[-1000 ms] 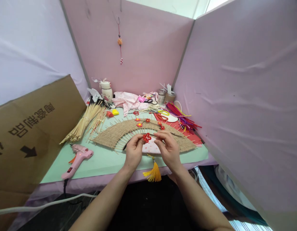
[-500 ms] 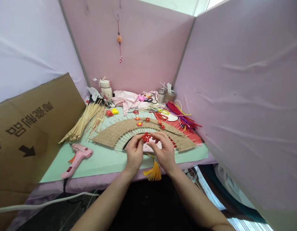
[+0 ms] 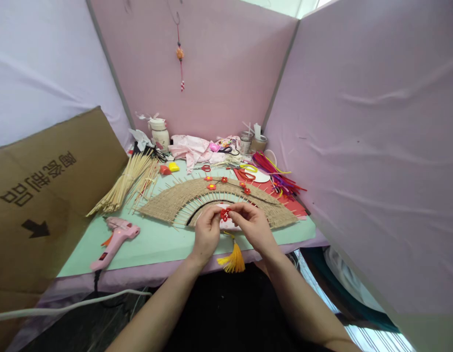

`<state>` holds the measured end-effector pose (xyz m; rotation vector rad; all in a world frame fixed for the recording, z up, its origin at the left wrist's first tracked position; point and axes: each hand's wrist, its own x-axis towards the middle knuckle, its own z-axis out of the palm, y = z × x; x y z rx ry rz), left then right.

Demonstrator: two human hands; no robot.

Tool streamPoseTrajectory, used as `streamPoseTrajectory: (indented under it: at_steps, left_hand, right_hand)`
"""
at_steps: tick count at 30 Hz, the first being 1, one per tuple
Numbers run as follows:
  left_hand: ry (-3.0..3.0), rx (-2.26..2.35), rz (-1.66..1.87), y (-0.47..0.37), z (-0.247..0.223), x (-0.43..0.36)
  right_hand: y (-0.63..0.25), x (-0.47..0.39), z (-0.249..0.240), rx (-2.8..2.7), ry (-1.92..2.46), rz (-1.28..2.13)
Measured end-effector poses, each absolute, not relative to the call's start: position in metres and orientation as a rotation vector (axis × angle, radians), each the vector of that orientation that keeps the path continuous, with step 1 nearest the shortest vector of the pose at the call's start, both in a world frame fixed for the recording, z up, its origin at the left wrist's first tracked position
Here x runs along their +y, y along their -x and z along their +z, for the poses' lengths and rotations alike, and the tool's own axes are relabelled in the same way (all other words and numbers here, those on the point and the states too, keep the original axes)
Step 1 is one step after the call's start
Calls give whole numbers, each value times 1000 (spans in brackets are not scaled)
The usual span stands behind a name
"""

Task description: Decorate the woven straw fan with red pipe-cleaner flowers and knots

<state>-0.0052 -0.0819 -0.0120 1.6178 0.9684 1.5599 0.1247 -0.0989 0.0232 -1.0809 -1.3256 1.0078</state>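
Between my two hands is a small red flower (image 3: 225,214) with pale marks at its middle. My left hand (image 3: 207,230) pinches its left side with thumb and forefinger. The fingertips of my right hand (image 3: 253,226) close on its right side. Just beyond lies a fan-shaped piece (image 3: 168,200) of woven twine over thin sticks, with several red flowers (image 3: 211,187) with yellow or orange centres along a dark branch on it. My hands cover part of the fan's pink-and-white lower middle. A yellow tassel (image 3: 234,259) hangs from it over the table's front edge.
A pink glue gun (image 3: 118,239) lies at left, near a leaning cardboard box (image 3: 57,195). Behind are a bundle of sticks (image 3: 125,183), red and yellow lumps (image 3: 169,168), scissors (image 3: 246,173), coloured pipe cleaners (image 3: 280,176) and a bottle (image 3: 159,134). Fabric-covered panels surround the table.
My right hand's fingers have come in from being apart and now grip the flower's right side. The view has shifted slightly.
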Motion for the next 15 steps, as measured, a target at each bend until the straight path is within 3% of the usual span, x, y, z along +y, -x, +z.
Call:
streamPoseTrajectory:
  at_steps: [7,15]
  left_hand:
    - [-1293,848,1350,4,-18,-77]
    - [-1701,931,1075,14,-8,-75]
  right_hand:
    - [-127,-93,17,-1193,1041,1186]
    - [-141,-97,38,-1805,1195,628]
